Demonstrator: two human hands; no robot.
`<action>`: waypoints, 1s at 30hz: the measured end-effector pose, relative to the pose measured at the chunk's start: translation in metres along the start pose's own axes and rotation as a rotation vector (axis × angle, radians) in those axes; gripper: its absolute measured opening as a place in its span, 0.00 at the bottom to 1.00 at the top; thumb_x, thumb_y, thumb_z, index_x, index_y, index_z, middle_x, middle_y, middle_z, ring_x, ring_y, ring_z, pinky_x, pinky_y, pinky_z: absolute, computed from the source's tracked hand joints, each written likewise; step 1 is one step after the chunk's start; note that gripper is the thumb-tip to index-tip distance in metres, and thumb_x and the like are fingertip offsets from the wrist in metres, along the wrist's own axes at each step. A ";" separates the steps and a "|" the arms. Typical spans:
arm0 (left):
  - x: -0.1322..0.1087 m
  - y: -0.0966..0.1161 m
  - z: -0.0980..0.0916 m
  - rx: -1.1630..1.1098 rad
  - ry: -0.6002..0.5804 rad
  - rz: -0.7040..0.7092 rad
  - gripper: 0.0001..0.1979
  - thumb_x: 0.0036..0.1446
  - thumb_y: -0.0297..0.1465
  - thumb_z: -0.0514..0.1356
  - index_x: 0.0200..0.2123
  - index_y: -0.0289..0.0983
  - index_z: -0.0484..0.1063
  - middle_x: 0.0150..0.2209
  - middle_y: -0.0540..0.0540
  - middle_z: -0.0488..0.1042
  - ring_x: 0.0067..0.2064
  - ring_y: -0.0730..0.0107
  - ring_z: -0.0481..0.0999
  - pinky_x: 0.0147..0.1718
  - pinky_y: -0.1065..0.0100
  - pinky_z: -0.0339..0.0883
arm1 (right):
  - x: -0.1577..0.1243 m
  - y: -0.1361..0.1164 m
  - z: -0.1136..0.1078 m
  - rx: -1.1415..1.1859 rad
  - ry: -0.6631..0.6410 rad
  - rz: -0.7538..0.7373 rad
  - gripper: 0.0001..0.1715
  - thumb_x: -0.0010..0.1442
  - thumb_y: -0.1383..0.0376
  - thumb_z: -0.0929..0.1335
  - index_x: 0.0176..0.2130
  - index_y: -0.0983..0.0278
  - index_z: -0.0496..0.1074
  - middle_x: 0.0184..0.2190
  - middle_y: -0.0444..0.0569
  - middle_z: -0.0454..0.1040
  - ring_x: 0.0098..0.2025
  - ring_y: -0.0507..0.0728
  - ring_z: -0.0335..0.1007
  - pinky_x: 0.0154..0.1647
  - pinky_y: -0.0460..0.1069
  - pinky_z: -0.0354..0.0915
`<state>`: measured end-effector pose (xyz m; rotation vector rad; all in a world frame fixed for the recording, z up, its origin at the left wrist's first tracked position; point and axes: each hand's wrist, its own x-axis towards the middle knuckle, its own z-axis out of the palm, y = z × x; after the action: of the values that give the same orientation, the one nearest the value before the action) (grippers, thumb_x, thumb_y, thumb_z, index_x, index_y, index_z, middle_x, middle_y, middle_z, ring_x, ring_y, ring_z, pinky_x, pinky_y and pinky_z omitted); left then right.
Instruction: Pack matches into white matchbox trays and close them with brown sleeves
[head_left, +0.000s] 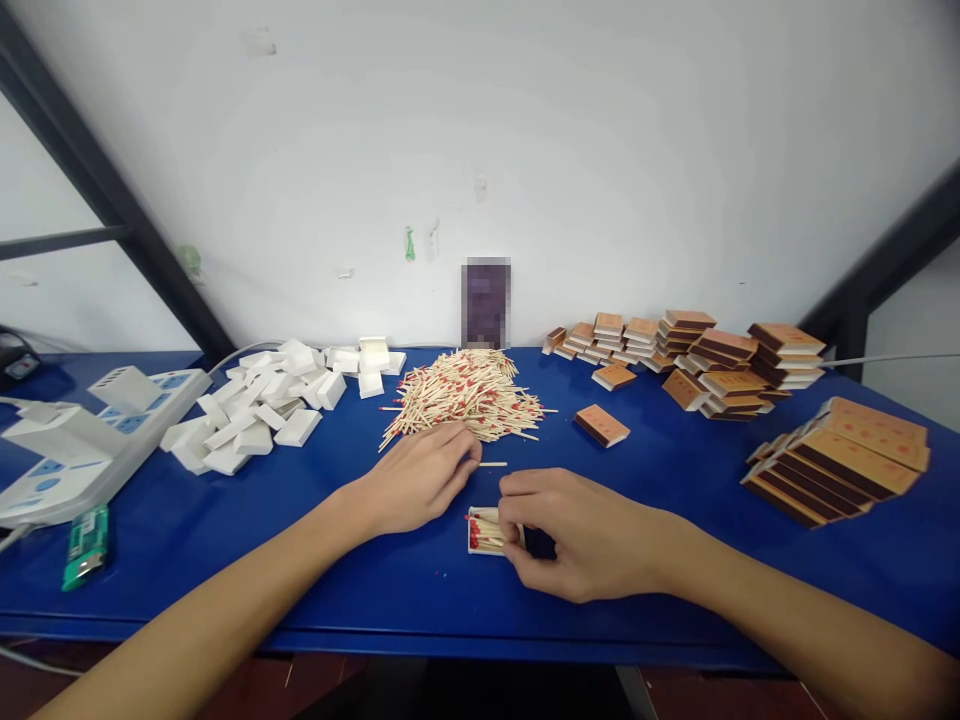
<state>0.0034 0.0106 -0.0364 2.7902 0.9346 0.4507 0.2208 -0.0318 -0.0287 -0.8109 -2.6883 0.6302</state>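
My left hand [429,478] rests at the front of a big heap of red-tipped matches [469,395], its fingers curled and closed. A single match [493,464] sticks out beside its fingertips; whether they grip it I cannot tell. My right hand [570,535] is closed at the right end of a small white matchbox tray [470,540]. Its thumb is at the tray's near edge, and its bent fingers reach over the inside. Several matches [486,536] lie in this tray with red heads to the left. The hand hides the tray's right part.
White empty trays [259,405] are piled at the left, near a power strip [150,425] and a green packet [86,548]. Matchboxes [720,380] stand stacked at the right, with a larger stack [840,465] nearer. One matchbox [602,425] lies alone on the blue table [337,590].
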 end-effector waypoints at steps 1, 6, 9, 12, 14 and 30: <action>0.000 0.000 -0.001 -0.037 0.027 0.001 0.07 0.67 0.28 0.46 0.38 0.36 0.63 0.38 0.46 0.68 0.38 0.67 0.68 0.38 0.65 0.64 | 0.000 0.001 0.000 0.004 -0.006 -0.004 0.06 0.53 0.73 0.66 0.26 0.64 0.66 0.27 0.42 0.68 0.29 0.49 0.61 0.31 0.45 0.57; -0.001 0.003 -0.005 -0.212 0.050 0.022 0.05 0.65 0.29 0.48 0.37 0.37 0.62 0.36 0.48 0.66 0.36 0.70 0.66 0.37 0.67 0.63 | 0.000 0.007 0.000 -0.012 0.098 -0.089 0.07 0.55 0.73 0.65 0.26 0.64 0.66 0.24 0.42 0.65 0.26 0.49 0.59 0.29 0.45 0.56; -0.003 0.006 -0.009 -0.257 -0.026 0.024 0.05 0.64 0.27 0.49 0.36 0.37 0.63 0.37 0.48 0.65 0.37 0.71 0.67 0.38 0.68 0.63 | -0.003 0.013 -0.005 -0.054 0.379 -0.198 0.11 0.58 0.71 0.63 0.24 0.63 0.64 0.21 0.42 0.61 0.24 0.50 0.56 0.26 0.46 0.54; -0.005 0.009 -0.013 -0.259 -0.124 0.042 0.03 0.61 0.26 0.53 0.36 0.37 0.66 0.38 0.48 0.65 0.38 0.71 0.67 0.38 0.69 0.63 | -0.005 0.017 -0.012 -0.113 0.590 -0.204 0.13 0.60 0.70 0.63 0.24 0.62 0.62 0.19 0.42 0.60 0.22 0.50 0.55 0.25 0.47 0.52; -0.007 0.012 -0.014 -0.246 -0.176 0.049 0.02 0.57 0.26 0.56 0.34 0.37 0.67 0.39 0.49 0.65 0.38 0.71 0.68 0.38 0.69 0.63 | -0.006 0.018 -0.013 -0.120 0.604 -0.190 0.13 0.60 0.69 0.63 0.24 0.62 0.62 0.19 0.42 0.61 0.22 0.50 0.54 0.25 0.47 0.52; -0.008 -0.004 -0.013 0.027 -0.226 0.183 0.07 0.55 0.33 0.57 0.29 0.38 0.61 0.27 0.51 0.68 0.28 0.68 0.66 0.29 0.65 0.56 | -0.003 0.023 -0.010 -0.082 -0.010 0.008 0.13 0.61 0.59 0.67 0.43 0.63 0.70 0.31 0.44 0.66 0.31 0.53 0.62 0.33 0.48 0.56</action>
<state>-0.0092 0.0096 -0.0266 2.8866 0.6453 0.1414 0.2375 -0.0130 -0.0312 -0.8418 -2.7370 0.5307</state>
